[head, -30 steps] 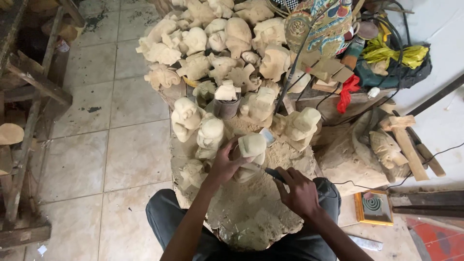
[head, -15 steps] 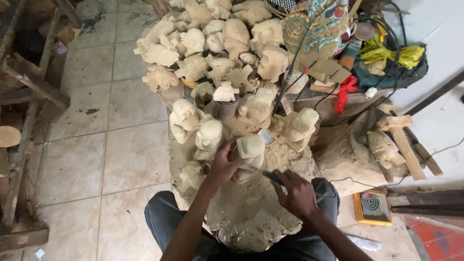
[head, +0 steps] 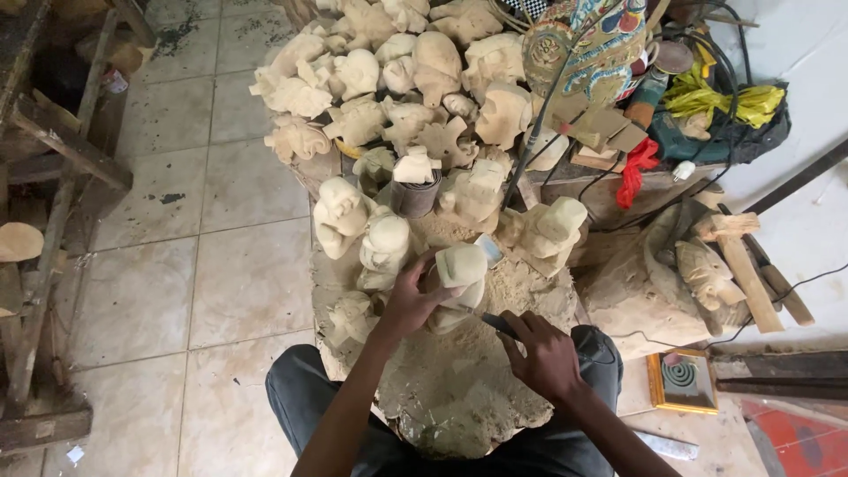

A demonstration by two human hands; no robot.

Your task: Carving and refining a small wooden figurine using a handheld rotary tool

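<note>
One carving: pale wooden figure [head: 459, 276] upright on the chip-covered stump [head: 459, 397]
Left hand [head: 411, 300]: wrapped closed round it, as before
Right hand [head: 548, 358]: fist shut on a dark tool [head: 496, 324], tip now at the figure's base; cutting looks under way
Behind: heaped unfinished carvings [head: 415, 79]

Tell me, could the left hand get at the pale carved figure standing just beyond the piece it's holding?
Probably yes: the left hand grips the held carving, and the pale figure stands right beside it, nothing between.

tool tip [head: 491, 321] hidden behind carving [head: 459, 274], forearms cut off below
</note>
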